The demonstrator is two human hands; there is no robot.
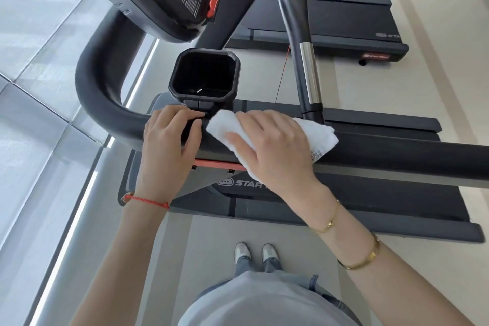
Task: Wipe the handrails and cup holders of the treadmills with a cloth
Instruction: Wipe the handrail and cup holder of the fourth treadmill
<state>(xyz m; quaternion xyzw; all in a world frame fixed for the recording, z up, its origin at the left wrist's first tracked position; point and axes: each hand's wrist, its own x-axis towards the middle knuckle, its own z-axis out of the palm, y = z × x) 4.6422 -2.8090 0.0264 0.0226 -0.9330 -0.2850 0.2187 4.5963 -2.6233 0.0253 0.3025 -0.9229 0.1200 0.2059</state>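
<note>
the white cloth (272,137) is being pressed onto the black handrail (397,157) by the flat, spread right hand (275,145), the rail is being gripped by the curled left hand (169,140), and the cup holder (203,75) risks being skipped.

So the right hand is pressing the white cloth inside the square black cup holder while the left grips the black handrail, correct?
Not quite. The head view shows the right hand pressing the white folded cloth onto the black padded handrail, beside the square black cup holder, not inside it. The left hand does grip the handrail.
</note>
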